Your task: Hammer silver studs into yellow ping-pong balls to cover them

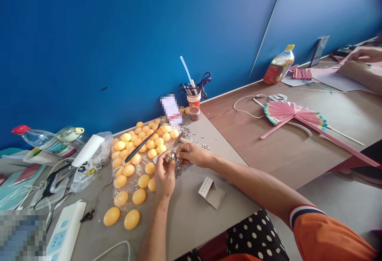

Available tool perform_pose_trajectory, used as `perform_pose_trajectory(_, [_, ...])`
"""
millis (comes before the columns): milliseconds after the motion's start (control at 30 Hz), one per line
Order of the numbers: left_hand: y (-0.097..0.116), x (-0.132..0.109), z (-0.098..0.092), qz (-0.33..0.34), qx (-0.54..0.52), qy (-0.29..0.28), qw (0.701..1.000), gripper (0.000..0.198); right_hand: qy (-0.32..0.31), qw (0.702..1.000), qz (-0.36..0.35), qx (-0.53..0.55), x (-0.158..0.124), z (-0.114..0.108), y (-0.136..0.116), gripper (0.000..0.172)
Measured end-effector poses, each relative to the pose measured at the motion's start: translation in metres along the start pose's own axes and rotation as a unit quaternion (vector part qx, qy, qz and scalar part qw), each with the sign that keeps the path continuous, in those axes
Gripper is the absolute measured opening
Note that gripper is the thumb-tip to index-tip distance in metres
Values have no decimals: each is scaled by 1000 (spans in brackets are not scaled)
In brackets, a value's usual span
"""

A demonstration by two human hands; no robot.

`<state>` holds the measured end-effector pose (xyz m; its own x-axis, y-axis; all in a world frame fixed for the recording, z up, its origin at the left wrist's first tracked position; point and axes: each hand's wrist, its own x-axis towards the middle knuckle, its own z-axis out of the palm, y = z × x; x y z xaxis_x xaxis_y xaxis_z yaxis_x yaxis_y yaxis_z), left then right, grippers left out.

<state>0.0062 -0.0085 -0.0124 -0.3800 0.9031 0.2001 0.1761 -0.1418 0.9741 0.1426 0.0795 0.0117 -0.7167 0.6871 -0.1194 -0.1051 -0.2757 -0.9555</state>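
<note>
My left hand (166, 177) is closed around a small ball studded with silvery thumbtacks (171, 157). The fingertips of my right hand (191, 153) are pinched together against the right side of that ball; whatever they hold is too small to make out. Just behind my hands, loose silvery thumbtacks (205, 146) lie scattered on the table. Many plain orange balls (139, 196) spread over clear plastic to the left of my left hand. A dark strap-like strip (140, 148) lies across them. An opened small cardboard box (211, 192) rests below my right forearm.
A paper cup of tools (194, 100) and a small lidded tub (194, 113) stand by the blue wall. Bottles (44, 139) and a white power strip (66, 229) are at left. To the right lie a pink paper fan (286, 113) and a co-worker's hands (362, 64).
</note>
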Motion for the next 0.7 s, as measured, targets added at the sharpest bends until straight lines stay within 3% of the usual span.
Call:
perform_pose_trajectory(267, [3, -2, 3, 8, 3, 1, 1000, 35, 26, 998, 6, -48, -1, 3, -1, 20])
perform_pose_trajectory(467, [5, -3, 6, 32, 22, -18, 999, 34, 124, 992, 18, -34, 8, 2, 2, 27])
perform_pose_trajectory(567, [3, 1, 5, 3, -62, 32, 998, 34, 112, 990, -19, 81, 7, -3, -4, 28])
perform_pose_trajectory(700, [4, 8, 3, -63, -234, 47, 969, 35, 105, 981, -66, 152, 2, -7, -13, 33])
